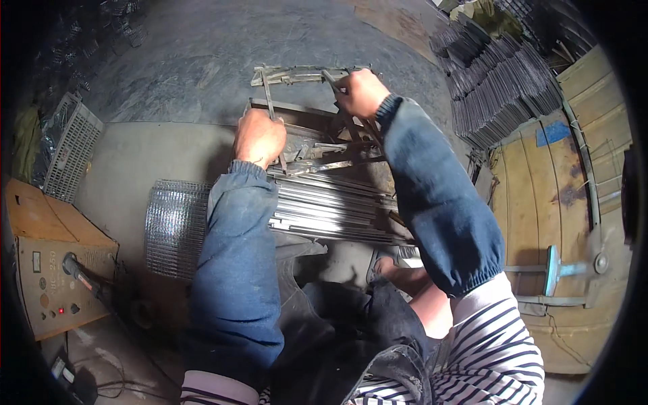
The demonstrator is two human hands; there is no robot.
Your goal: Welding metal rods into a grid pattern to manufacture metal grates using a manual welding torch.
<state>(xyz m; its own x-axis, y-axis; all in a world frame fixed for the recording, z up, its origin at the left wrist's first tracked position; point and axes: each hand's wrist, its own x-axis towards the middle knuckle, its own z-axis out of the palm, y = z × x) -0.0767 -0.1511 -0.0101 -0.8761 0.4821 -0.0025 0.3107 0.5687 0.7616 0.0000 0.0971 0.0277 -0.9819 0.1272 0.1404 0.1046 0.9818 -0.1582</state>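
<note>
A rectangular frame of narrow metal bars (300, 75) is held out in front of me, tilted above a low metal stand. My left hand (260, 137) is closed around its left bar. On the right side, my right hand (364, 93) grips the other bar near the far corner, fingers curled and partly hidden. Beneath the frame, brown metal pieces and a bright strip show on the stand (307, 116). Nearer to me lies a row of long shiny metal strips (324, 209). Blue sleeve covers reach down both forearms.
A stack of wire mesh panels (177, 228) lies left of the strips. At lower left stands a welding machine (64, 283) with a cable and a lit red lamp. Stacked dark panels (496, 84) rise at far right, beside a yellowish metal door (533, 202). A grey crate (73, 145) leans at left.
</note>
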